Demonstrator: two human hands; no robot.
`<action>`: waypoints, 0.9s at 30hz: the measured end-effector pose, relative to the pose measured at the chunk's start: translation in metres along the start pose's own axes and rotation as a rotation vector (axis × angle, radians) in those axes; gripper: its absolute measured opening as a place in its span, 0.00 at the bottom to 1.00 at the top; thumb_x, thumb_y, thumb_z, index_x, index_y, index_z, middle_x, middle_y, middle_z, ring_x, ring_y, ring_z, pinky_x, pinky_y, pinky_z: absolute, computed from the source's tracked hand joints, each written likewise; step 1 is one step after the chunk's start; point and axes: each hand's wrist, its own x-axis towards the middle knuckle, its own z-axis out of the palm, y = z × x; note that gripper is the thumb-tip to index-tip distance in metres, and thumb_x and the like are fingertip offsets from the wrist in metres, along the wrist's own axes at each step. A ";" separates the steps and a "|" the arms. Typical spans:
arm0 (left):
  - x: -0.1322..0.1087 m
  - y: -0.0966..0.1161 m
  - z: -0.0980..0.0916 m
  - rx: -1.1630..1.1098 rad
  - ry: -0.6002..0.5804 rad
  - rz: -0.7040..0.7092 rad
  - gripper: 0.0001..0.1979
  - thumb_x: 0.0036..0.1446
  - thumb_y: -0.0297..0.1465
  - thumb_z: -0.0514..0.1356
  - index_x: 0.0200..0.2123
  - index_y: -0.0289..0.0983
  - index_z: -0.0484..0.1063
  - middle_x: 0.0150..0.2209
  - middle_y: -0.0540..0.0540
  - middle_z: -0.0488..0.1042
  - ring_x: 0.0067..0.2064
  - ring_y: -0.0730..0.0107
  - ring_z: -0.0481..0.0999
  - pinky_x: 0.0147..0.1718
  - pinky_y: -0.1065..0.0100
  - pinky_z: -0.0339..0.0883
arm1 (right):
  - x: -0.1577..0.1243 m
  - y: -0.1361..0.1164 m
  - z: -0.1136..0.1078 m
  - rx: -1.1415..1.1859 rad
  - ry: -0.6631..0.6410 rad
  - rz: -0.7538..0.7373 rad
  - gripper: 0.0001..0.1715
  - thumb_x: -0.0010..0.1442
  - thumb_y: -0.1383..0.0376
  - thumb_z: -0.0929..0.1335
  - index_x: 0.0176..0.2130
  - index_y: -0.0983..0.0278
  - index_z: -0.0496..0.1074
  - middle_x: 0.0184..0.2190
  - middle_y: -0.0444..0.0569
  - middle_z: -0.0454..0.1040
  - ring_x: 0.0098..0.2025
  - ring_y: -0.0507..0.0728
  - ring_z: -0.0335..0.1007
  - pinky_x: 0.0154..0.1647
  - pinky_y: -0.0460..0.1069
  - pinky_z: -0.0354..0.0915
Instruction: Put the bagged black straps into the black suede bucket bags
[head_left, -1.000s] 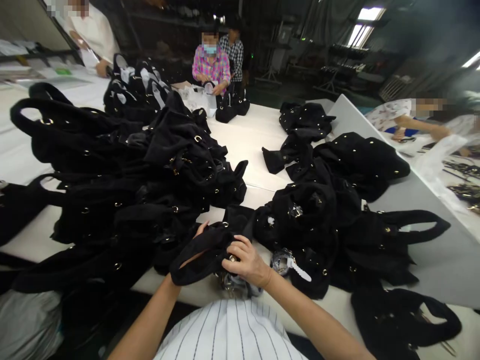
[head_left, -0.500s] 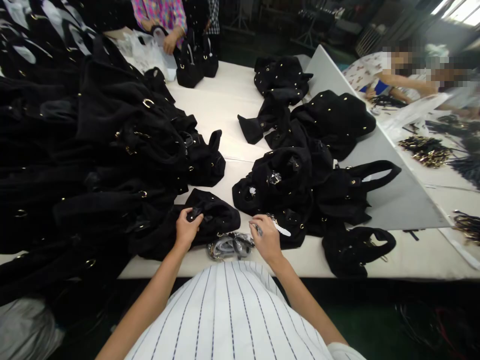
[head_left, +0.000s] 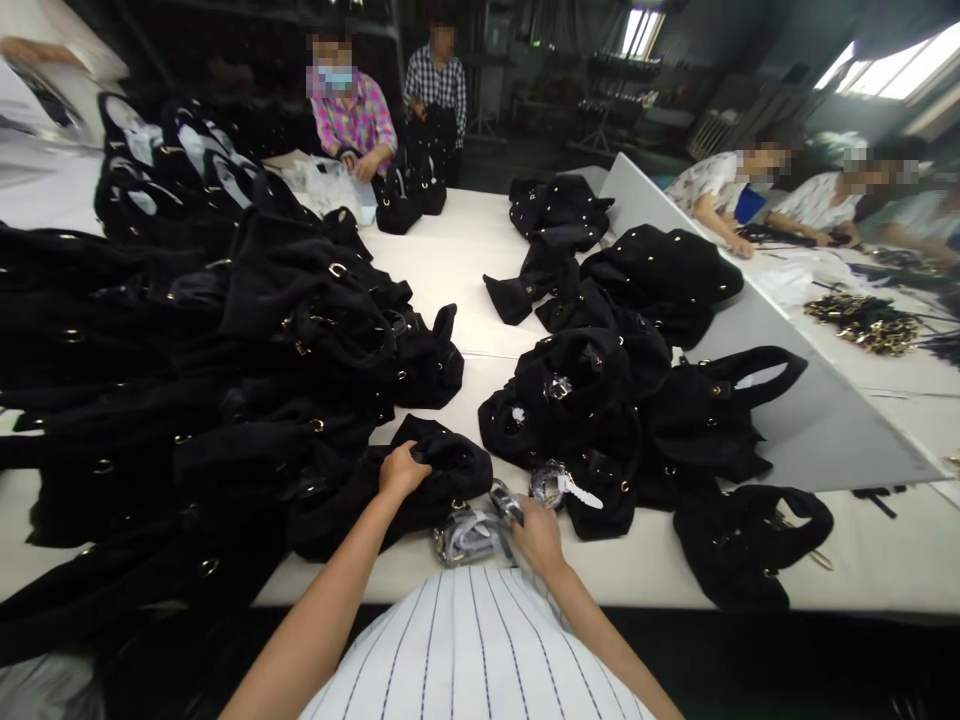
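My left hand point(head_left: 403, 472) is closed on the rim of a black handbag point(head_left: 466, 462) that lies on its side with its mouth towards me. My right hand point(head_left: 538, 532) grips a dark, shiny strap roll in clear plastic point(head_left: 505, 500); its fingertips are partly hidden. Just left of that hand, a coiled strap in clear plastic point(head_left: 472, 542) rests at the table's front edge. Beyond the right hand lies another plastic-wrapped coil point(head_left: 546, 484), with a white tag point(head_left: 581, 492) beside it.
Black handbags pile up on the left point(head_left: 247, 390) and on the right point(head_left: 570, 390) of the white table point(head_left: 442, 260). A slanted grey board point(head_left: 795, 400) borders the right pile. Co-workers sit behind it, and a person in a plaid shirt point(head_left: 367, 115) works at the far end.
The view has tilted up. My right hand has moved down and towards me, and the wrapped strap roll now shows in it. My left hand stays on the handbag's rim.
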 end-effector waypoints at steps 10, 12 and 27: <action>-0.032 0.010 -0.008 -0.338 0.152 0.002 0.22 0.49 0.23 0.65 0.50 0.35 0.77 0.41 0.45 0.81 0.43 0.61 0.80 0.44 0.65 0.73 | -0.031 -0.035 -0.091 0.608 0.616 0.004 0.27 0.66 0.48 0.66 0.51 0.67 0.71 0.43 0.56 0.78 0.45 0.64 0.77 0.46 0.55 0.73; -0.041 0.022 -0.010 -0.344 0.173 0.072 0.23 0.48 0.23 0.65 0.50 0.35 0.78 0.43 0.45 0.81 0.47 0.59 0.79 0.49 0.65 0.71 | -0.043 -0.065 -0.118 0.648 0.828 -0.236 0.18 0.65 0.56 0.70 0.50 0.65 0.71 0.39 0.52 0.77 0.39 0.60 0.77 0.41 0.53 0.74; -0.074 0.049 -0.017 -0.446 0.267 0.309 0.25 0.40 0.24 0.60 0.45 0.37 0.80 0.44 0.38 0.79 0.44 0.54 0.77 0.49 0.55 0.73 | 0.011 -0.110 -0.031 0.540 0.424 -0.657 0.28 0.54 0.69 0.64 0.51 0.47 0.74 0.41 0.49 0.78 0.44 0.68 0.78 0.44 0.64 0.77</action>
